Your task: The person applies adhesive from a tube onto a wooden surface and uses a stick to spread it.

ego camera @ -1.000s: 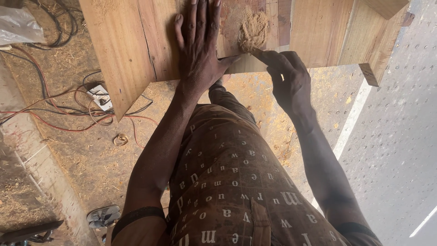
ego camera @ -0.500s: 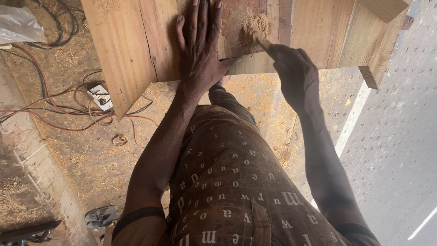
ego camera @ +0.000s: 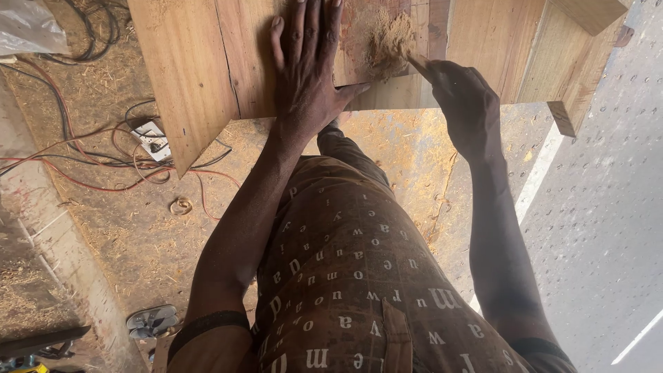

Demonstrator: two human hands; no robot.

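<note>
While flat: left hand, sawdust.

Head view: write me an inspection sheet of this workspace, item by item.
Surface: wooden panel of joined planks.
Job's things: heap of sawdust on the panel.
Clutter: sandal, wood-shaving curl, plastic bag on the dusty floor.
Grippers: left hand pressed flat on the panel; right hand with fingertips at the sawdust.
Cables: red and black wires tangled around a white power strip.
Surroundings: pale pavement alongside.
</note>
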